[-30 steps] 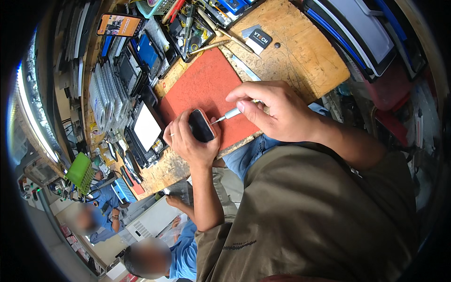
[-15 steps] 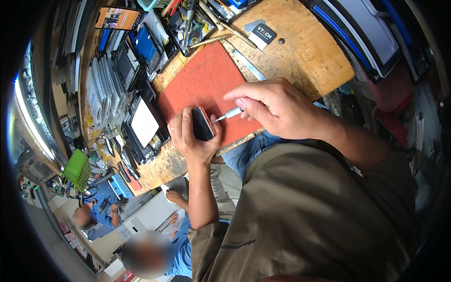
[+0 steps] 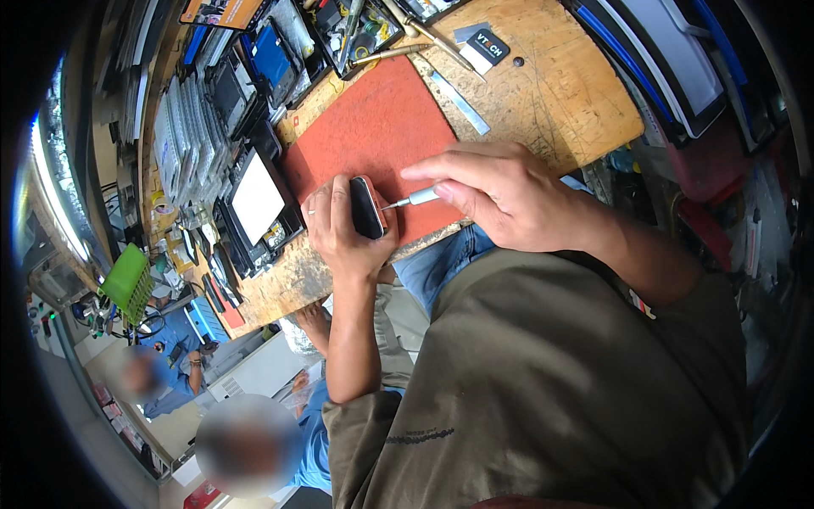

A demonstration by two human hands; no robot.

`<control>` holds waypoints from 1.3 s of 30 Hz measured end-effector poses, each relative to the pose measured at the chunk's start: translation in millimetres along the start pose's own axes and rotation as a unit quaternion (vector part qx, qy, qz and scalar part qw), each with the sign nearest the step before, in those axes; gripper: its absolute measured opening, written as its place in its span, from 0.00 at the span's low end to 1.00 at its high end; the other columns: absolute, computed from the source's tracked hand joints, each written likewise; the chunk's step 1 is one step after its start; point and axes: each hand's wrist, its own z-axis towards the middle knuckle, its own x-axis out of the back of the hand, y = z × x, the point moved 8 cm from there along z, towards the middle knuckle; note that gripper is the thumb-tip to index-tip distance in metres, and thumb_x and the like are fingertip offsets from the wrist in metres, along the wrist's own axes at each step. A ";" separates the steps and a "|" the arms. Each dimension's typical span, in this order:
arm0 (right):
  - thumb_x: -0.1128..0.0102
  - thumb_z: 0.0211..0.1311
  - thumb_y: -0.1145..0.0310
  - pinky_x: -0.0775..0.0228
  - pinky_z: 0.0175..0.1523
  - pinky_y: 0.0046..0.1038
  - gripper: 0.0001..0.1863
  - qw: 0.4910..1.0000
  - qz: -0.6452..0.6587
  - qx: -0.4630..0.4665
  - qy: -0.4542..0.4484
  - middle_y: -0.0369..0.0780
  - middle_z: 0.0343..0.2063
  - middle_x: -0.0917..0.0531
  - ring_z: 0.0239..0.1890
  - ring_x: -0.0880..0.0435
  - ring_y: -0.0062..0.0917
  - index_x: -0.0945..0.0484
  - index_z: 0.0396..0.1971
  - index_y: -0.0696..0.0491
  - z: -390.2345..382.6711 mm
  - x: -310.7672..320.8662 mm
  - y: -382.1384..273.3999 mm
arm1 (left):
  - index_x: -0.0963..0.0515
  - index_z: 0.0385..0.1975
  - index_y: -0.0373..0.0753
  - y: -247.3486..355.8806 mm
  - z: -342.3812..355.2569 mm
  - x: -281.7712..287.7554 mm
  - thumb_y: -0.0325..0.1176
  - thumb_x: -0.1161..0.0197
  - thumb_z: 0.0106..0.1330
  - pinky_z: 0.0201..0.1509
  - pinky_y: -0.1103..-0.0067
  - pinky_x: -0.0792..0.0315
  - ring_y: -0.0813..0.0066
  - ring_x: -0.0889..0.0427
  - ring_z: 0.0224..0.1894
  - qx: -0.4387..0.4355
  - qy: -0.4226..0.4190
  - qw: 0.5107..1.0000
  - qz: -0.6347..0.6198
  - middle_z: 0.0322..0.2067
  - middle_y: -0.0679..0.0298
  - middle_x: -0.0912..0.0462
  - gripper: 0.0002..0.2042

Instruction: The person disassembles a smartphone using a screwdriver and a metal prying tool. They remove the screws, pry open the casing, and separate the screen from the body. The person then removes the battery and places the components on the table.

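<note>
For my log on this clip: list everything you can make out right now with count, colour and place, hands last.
phone: one, black screen, orange-pink edge, over the mat's near edge
screwdriver: one, silvery, tip at the phone's right edge
mat: one, red, on the bench
bench: one, wooden brown, centre to upper right
metal strip: one, silvery, right of the mat
card: one, black and white, upper bench
rods: at least two, brass-coloured, beyond the mat
flat panel: one, white, left of the mat
basket: one, green, lower left
co-workers: two, blue clothing, lower left
left hand: one, bare, holding the phone
right hand: one, bare, holding the screwdriver
</note>
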 end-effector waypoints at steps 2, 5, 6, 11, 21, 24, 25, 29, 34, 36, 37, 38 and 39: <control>0.43 0.75 0.75 0.26 0.43 0.35 0.14 1.000 0.018 0.022 0.008 0.43 0.31 0.19 0.34 0.19 0.35 0.19 0.56 0.60 0.0 0.1 -1.9 | 0.19 0.50 0.31 0.9 0.5 0.0 0.32 0.25 0.46 0.54 0.57 0.24 0.46 0.17 0.43 -0.007 0.003 1.000 0.000 0.41 0.47 0.16 0.28; 0.43 0.75 0.75 0.26 0.43 0.34 0.15 0.999 0.010 0.028 0.013 0.44 0.33 0.18 0.34 0.18 0.35 0.20 0.57 0.60 -0.6 -0.2 0.0 | 0.19 0.50 0.31 1.1 1.0 -0.5 0.32 0.26 0.46 0.55 0.57 0.24 0.46 0.17 0.43 -0.009 0.002 1.000 -0.004 0.41 0.48 0.16 0.27; 0.43 0.75 0.75 0.26 0.43 0.34 0.15 1.000 0.002 0.027 0.013 0.44 0.33 0.18 0.35 0.18 0.36 0.20 0.58 0.60 -0.9 -0.5 0.9 | 0.19 0.50 0.31 0.9 1.0 -0.5 0.32 0.26 0.46 0.55 0.57 0.24 0.47 0.17 0.43 -0.007 0.002 1.000 -0.003 0.42 0.48 0.16 0.27; 0.44 0.75 0.75 0.25 0.46 0.35 0.15 0.998 0.021 0.039 0.039 0.43 0.31 0.18 0.36 0.17 0.35 0.19 0.57 0.60 0.9 4.9 1.4 | 0.20 0.51 0.32 -0.1 -0.8 0.8 0.33 0.26 0.45 0.56 0.57 0.24 0.47 0.17 0.44 0.005 -0.010 1.000 0.000 0.43 0.49 0.16 0.28; 0.42 0.75 0.74 0.24 0.53 0.33 0.20 1.000 0.006 -0.010 -0.020 0.40 0.34 0.15 0.41 0.15 0.32 0.22 0.64 0.59 -1.3 2.0 3.4 | 0.21 0.49 0.33 -0.5 1.0 0.9 0.35 0.25 0.49 0.54 0.59 0.26 0.49 0.17 0.44 0.037 -0.006 0.999 0.008 0.42 0.50 0.16 0.26; 0.39 0.68 0.78 0.24 0.56 0.37 0.26 0.999 0.032 0.012 -0.024 0.45 0.47 0.16 0.49 0.15 0.37 0.25 0.66 0.57 -0.8 4.6 -0.6 | 0.21 0.48 0.33 -0.1 2.4 2.1 0.36 0.24 0.50 0.54 0.59 0.26 0.49 0.18 0.44 0.043 -0.003 0.999 0.011 0.42 0.50 0.16 0.25; 0.38 0.65 0.80 0.24 0.57 0.39 0.29 0.998 0.044 0.029 -0.022 0.47 0.51 0.17 0.51 0.16 0.40 0.27 0.67 0.56 -0.4 5.2 -3.6 | 0.21 0.48 0.33 0.0 2.5 2.3 0.37 0.24 0.50 0.55 0.59 0.26 0.48 0.18 0.44 0.047 -0.004 0.999 0.010 0.42 0.51 0.17 0.25; 0.40 0.59 0.83 0.26 0.61 0.37 0.38 0.991 0.075 -0.062 -0.086 0.47 0.57 0.21 0.57 0.19 0.38 0.32 0.73 0.55 -1.3 -1.6 8.6 | 0.21 0.48 0.33 0.4 4.2 2.2 0.38 0.23 0.50 0.55 0.59 0.26 0.49 0.18 0.44 0.056 0.000 0.998 0.011 0.41 0.51 0.17 0.26; 0.42 0.61 0.82 0.25 0.59 0.37 0.32 0.997 0.028 -0.049 -0.055 0.46 0.52 0.18 0.53 0.16 0.38 0.28 0.68 0.55 0.1 1.2 7.5 | 0.21 0.48 0.34 1.5 8.0 2.1 0.40 0.22 0.49 0.56 0.58 0.27 0.48 0.20 0.46 0.051 -0.006 0.999 -0.001 0.42 0.51 0.18 0.27; 0.40 0.64 0.81 0.23 0.54 0.41 0.28 1.000 0.017 0.013 0.005 0.46 0.46 0.15 0.48 0.14 0.41 0.27 0.65 0.55 3.0 5.0 -0.3 | 0.21 0.48 0.34 3.1 9.1 4.5 0.40 0.22 0.50 0.55 0.59 0.26 0.49 0.19 0.47 0.046 -0.003 0.999 -0.005 0.43 0.51 0.19 0.27; 0.40 0.65 0.81 0.22 0.54 0.38 0.26 1.000 0.016 0.018 0.017 0.45 0.44 0.15 0.47 0.13 0.38 0.25 0.65 0.56 2.9 5.2 -0.3 | 0.20 0.48 0.34 3.3 8.7 6.4 0.39 0.23 0.51 0.55 0.60 0.25 0.49 0.19 0.46 0.054 0.002 0.999 -0.004 0.43 0.52 0.19 0.25; 0.40 0.67 0.81 0.22 0.54 0.36 0.25 0.999 0.015 0.017 0.027 0.44 0.43 0.14 0.46 0.13 0.35 0.24 0.65 0.57 2.0 5.2 -0.4 | 0.20 0.47 0.34 3.4 8.1 8.1 0.38 0.23 0.51 0.54 0.61 0.24 0.49 0.18 0.46 0.063 0.004 0.998 -0.002 0.43 0.52 0.20 0.24; 0.40 0.68 0.81 0.22 0.54 0.34 0.24 0.999 0.011 0.020 0.036 0.43 0.41 0.13 0.45 0.12 0.33 0.23 0.64 0.58 1.4 5.7 -0.4 | 0.20 0.47 0.34 3.3 8.1 7.7 0.39 0.23 0.51 0.54 0.61 0.24 0.49 0.19 0.47 0.072 0.001 0.997 -0.014 0.44 0.52 0.20 0.24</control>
